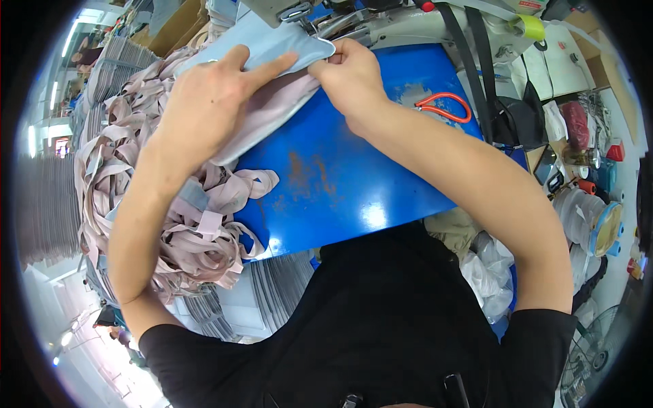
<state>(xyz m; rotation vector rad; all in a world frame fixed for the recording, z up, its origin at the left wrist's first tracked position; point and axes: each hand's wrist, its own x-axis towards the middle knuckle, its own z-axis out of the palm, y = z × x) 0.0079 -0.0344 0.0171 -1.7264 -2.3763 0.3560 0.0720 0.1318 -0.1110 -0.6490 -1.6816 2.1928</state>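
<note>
In the head view, the light-blue cloth (pixel 269 44) and the pale pink layer (pixel 275 102) below it lie beyond the person's body, at the far left part of the blue table (pixel 360 183). Their long axis appears to slant from near left to far right, so that the blue corner points close beside the foot area of the sewing machine (pixel 275 10); whether it sits under the foot cannot be told. The right hand (pixel 354 75) is nearer that corner, and its thumb and fingers are pinched on the cloth's edge. The left hand (pixel 207 102) rests farther left, over the cloth, with two digits spread and its other fingers out of sight. The cloth thus lies under the left hand and reaches across to the right fingertips.
</note>
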